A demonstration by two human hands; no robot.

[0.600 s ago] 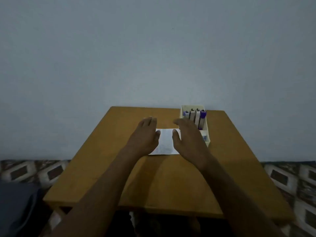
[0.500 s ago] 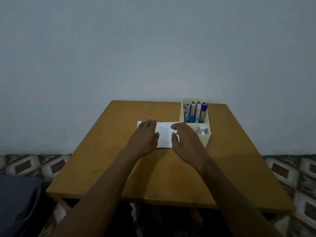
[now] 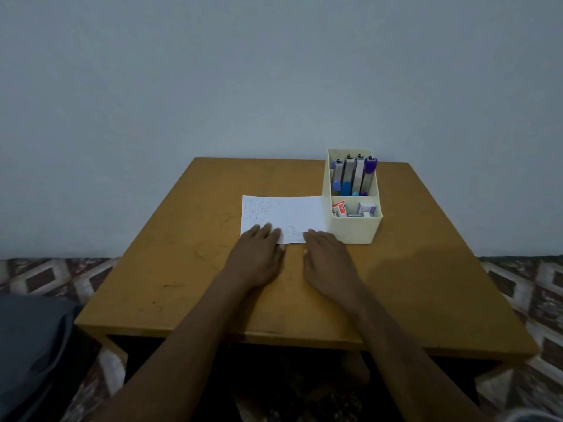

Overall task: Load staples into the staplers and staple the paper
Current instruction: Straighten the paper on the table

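A white sheet of paper [image 3: 286, 213] with scribbled lines lies flat on the wooden table [image 3: 182, 269]. My left hand [image 3: 257, 257] lies flat, fingertips on the paper's near edge. My right hand [image 3: 327, 258] lies flat beside it, fingertips at the paper's near right corner. A cream organizer box [image 3: 353, 229] stands just right of the paper. Its far compartment holds several staplers [image 3: 353, 176] with blue and purple ends. Small staple boxes [image 3: 353, 209] fill the near compartment.
The table's back edge is against a plain wall [image 3: 274, 71]. Patterned floor tiles [image 3: 524, 284] show on both sides. A dark grey cloth [image 3: 30, 345] lies at the lower left, beside the table's front corner.
Both hands have slid back toward me, from covering the paper to resting at its near edge. More of the paper and organizer shows now.
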